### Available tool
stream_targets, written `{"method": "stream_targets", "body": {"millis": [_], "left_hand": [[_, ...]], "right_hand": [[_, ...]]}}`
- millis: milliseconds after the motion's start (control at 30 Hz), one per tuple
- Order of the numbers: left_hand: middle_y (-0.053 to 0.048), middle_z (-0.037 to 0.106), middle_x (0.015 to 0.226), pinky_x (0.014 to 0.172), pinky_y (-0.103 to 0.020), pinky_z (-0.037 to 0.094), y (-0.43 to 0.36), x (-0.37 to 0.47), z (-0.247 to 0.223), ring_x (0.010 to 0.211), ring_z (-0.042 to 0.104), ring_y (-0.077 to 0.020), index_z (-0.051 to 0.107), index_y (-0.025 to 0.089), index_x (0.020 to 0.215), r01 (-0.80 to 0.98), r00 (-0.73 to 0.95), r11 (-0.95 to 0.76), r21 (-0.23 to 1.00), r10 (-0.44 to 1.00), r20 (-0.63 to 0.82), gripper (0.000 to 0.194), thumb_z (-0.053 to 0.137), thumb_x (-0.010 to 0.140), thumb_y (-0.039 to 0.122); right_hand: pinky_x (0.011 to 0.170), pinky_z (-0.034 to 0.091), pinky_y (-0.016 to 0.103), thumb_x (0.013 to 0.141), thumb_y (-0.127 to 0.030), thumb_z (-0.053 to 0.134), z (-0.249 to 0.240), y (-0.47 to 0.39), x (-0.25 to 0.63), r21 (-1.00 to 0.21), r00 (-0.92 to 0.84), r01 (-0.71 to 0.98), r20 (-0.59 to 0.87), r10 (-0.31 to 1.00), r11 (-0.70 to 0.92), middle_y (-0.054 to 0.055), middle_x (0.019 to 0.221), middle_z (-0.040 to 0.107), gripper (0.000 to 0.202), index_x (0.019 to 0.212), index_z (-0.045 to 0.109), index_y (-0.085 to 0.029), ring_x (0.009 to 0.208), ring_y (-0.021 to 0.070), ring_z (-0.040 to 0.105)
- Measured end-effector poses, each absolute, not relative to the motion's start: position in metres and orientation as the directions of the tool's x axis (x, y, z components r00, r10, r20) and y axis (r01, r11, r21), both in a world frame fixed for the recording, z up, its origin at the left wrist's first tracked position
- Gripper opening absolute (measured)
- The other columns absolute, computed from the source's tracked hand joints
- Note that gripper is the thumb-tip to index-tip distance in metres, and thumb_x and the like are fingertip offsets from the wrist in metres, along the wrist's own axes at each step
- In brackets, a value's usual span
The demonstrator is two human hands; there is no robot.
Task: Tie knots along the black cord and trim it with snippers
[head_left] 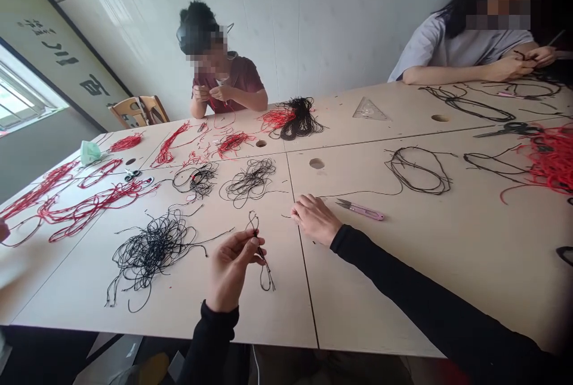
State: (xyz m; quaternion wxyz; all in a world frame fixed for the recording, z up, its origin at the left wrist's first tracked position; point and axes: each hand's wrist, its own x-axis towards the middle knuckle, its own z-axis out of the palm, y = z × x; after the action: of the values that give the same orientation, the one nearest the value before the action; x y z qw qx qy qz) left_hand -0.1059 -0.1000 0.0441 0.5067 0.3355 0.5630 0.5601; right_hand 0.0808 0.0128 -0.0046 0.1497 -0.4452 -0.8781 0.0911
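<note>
My left hand [235, 262] pinches a small looped bundle of black cord [267, 277] between thumb and fingers, above the table's near side. Loops stick out above and below the grip. My right hand [316, 218] rests on the table by the seam, fingers bent down and together. A thin dark strand end shows just left of its fingertips; what they hold, if anything, is hidden. Beside that hand lie pink-handled thread snips [362, 210], blades toward it. A black cord coil [418, 170] lies farther right, with one strand running toward my right hand.
A tangled black cord pile [154, 250] lies left of my left hand. Smaller black bundles [250, 182], red cords [89, 206], scissors [133, 175] and a set square [370, 108] are spread across the table [358, 301]. Two people handle cords at the far side.
</note>
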Motion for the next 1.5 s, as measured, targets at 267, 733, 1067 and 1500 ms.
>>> {"method": "stream_targets", "body": {"millis": [267,733,1067,1500], "left_hand": [[-0.009,0.07,0.084,0.066,-0.031,0.057,-0.096,-0.095,0.045,0.069,0.066,-0.0163,0.067,0.011,0.099,-0.248,-0.222,0.145,0.958,0.954,-0.202,0.04,0.078,0.065,0.028],[-0.003,0.065,0.074,0.063,-0.028,0.056,-0.086,-0.077,0.049,0.068,0.063,-0.0142,0.066,0.013,0.092,-0.237,-0.315,0.122,0.964,0.929,-0.195,0.035,0.079,0.062,0.028],[-0.002,0.062,0.073,0.071,-0.028,0.05,-0.085,-0.072,0.058,0.068,0.058,-0.0121,0.069,0.013,0.094,-0.01,-0.06,0.196,0.981,0.979,-0.196,0.026,0.069,0.075,0.031],[-0.004,0.062,0.075,0.075,-0.028,0.045,-0.084,-0.074,0.054,0.075,0.059,-0.0141,0.064,0.013,0.096,0.088,0.135,0.35,0.933,0.924,-0.359,0.027,0.069,0.075,0.029]], "right_hand": [[0.063,0.039,0.03,0.095,-0.022,0.031,0.015,-0.005,0.083,-0.706,-0.452,0.566,0.168,0.876,0.426,0.001,0.07,0.054,0.013,0.094,0.043,-0.019,0.063,0.0165,0.051],[0.049,0.027,0.023,0.077,-0.046,0.063,0.033,-0.04,0.072,-0.999,-0.571,0.045,-0.04,0.82,-0.017,-0.007,0.054,0.032,0.033,0.09,0.061,-0.016,0.049,0.0079,0.027],[0.044,0.022,0.023,0.076,-0.05,0.063,0.037,-0.027,0.081,-0.967,-0.477,-0.167,-0.09,0.874,-0.19,-0.008,0.048,0.031,0.035,0.078,0.062,-0.015,0.043,0.0056,0.024],[0.047,0.028,0.025,0.082,-0.056,0.053,0.018,-0.019,0.092,-0.988,-0.315,-0.128,-0.037,0.948,-0.081,-0.006,0.044,0.033,0.045,0.074,0.069,-0.014,0.043,0.0079,0.028]]}}
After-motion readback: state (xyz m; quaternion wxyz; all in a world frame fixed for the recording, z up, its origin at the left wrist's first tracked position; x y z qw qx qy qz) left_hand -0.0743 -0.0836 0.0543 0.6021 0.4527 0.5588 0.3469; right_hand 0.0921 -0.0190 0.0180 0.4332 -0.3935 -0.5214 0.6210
